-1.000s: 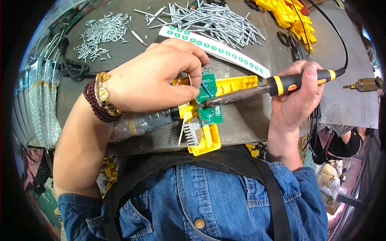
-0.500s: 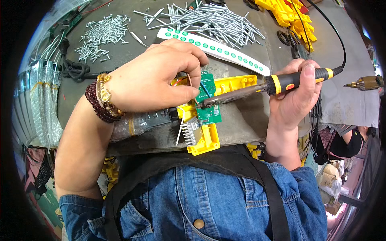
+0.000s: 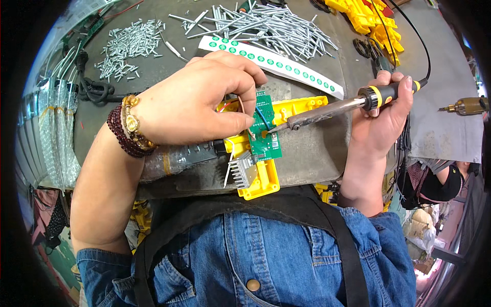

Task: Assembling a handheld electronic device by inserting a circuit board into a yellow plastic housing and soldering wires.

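My right hand [image 3: 381, 115] is closed round the black-and-yellow handle of a soldering iron [image 3: 327, 111]. The iron's tip reaches the green circuit board [image 3: 266, 146], close to the end of a blue wire [image 3: 263, 117]. At the board's left edge, my left hand [image 3: 202, 100] pinches a thin brownish wire [image 3: 241, 101] between thumb and fingers; its held end is partly hidden. The board rests over a yellow plastic housing [image 3: 260, 185], and a finned metal heat sink [image 3: 240, 173] sits at its near side. A loose white wire [image 3: 227, 171] hangs beside the heat sink.
Long screws [image 3: 276, 28] and short screws [image 3: 132, 43] lie in piles at the back. A white strip with green round stickers [image 3: 273, 62] lies behind the board. Bubble-wrapped parts [image 3: 56, 138] stand left, yellow housings [image 3: 365, 18] far right, a brass-coloured screwdriver-like tool [image 3: 463, 106] right.
My right hand has drawn the soldering iron slightly to the right, and its tip has shifted from the board's left side toward its right. My left hand has stayed nearly still.
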Demonstrator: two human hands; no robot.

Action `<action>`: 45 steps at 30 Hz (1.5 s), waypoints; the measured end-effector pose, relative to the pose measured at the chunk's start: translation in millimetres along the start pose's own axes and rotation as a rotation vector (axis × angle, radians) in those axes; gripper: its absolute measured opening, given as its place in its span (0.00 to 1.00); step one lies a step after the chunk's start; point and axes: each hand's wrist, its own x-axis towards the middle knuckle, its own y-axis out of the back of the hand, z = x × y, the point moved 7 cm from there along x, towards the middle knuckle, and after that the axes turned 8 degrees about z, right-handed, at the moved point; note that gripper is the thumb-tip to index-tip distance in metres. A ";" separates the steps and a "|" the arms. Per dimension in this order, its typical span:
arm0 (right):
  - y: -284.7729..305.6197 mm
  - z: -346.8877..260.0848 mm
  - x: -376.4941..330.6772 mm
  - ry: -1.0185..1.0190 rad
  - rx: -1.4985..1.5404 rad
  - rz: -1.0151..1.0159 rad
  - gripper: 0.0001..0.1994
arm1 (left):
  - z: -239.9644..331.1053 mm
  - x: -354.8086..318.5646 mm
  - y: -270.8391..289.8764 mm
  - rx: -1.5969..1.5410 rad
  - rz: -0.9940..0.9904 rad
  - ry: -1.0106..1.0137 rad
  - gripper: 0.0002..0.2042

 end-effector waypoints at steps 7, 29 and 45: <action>-2.6 0.2 -0.1 0.022 -0.045 -0.013 0.12 | 1.1 0.9 1.3 0.014 0.012 -0.007 0.06; 1.4 0.2 0.8 -0.127 0.150 -0.016 0.11 | 20.5 -12.2 23.7 0.363 0.258 0.513 0.08; -0.3 -5.7 -1.3 -0.112 0.213 -0.079 0.13 | 65.9 -3.4 10.3 0.385 -0.090 -0.013 0.13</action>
